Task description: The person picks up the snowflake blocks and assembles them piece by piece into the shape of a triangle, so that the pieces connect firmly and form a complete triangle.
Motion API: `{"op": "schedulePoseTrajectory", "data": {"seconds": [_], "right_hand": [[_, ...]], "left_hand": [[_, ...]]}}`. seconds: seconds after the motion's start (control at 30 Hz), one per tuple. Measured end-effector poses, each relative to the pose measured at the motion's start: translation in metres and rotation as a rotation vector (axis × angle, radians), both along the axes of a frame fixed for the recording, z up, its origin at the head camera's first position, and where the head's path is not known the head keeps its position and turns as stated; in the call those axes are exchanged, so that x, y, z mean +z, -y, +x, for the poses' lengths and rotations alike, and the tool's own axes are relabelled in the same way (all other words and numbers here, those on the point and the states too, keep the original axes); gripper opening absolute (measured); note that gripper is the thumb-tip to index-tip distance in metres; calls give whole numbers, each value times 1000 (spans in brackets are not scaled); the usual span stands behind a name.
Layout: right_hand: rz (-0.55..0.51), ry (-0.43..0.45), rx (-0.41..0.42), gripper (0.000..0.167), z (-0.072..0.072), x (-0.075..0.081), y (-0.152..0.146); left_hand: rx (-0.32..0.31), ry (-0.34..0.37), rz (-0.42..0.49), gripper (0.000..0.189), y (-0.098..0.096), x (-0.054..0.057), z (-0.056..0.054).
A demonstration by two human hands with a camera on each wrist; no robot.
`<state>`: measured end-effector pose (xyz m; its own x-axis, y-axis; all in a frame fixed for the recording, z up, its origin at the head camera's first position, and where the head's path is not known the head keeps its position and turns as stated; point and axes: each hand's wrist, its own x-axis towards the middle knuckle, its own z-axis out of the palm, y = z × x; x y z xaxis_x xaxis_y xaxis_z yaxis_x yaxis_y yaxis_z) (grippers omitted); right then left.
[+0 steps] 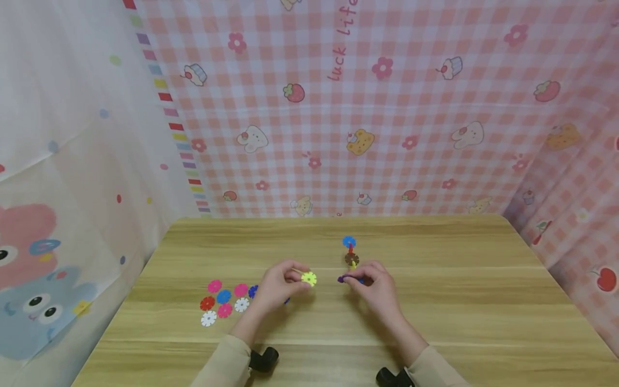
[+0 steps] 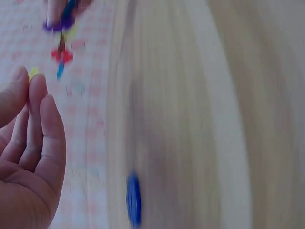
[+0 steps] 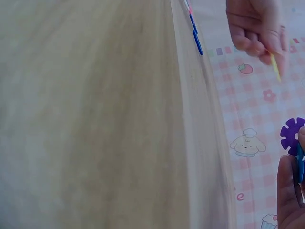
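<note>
My left hand (image 1: 276, 289) pinches a yellow notched plastic disc (image 1: 309, 278) between thumb and fingertips, above the table. To its right, my right hand (image 1: 379, 290) holds the near end of a chain of interlocked discs. A purple disc (image 3: 289, 136) is at that end, with a blue disc (image 3: 300, 162) beside it against the fingers. Farther along the chain are a brown disc (image 1: 352, 259), a red disc (image 2: 62, 56) and a light blue disc (image 1: 349, 242) at the far tip. Another yellow piece is partly hidden by the right hand. The two hands are apart.
Loose discs lie on the wooden table (image 1: 459, 301) left of my left hand, among them a red disc (image 1: 207, 303), a white disc (image 1: 209, 319) and a pink disc (image 1: 224, 310). Some are partly hidden behind that hand. A checked curtain (image 1: 411, 107) hangs behind the table.
</note>
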<state>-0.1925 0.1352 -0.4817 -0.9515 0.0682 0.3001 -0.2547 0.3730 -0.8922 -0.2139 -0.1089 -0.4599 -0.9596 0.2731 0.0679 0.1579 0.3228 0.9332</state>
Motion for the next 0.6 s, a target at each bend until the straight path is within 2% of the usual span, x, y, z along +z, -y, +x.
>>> {"op": "schedulePoseTrajectory", "data": {"seconds": [0.13,0.27,0.6], "right_hand": [[1,3,4,11,1,-1,1],[-4,6,11,11,1,-2,2],[-15,3,22,11,0,-5,2]], "left_hand": [[-37,19,81,33,-24,-2,7],[-35,27,133,32,-39,-6,9],[-29,67,212,29,-52,-11,10]]}}
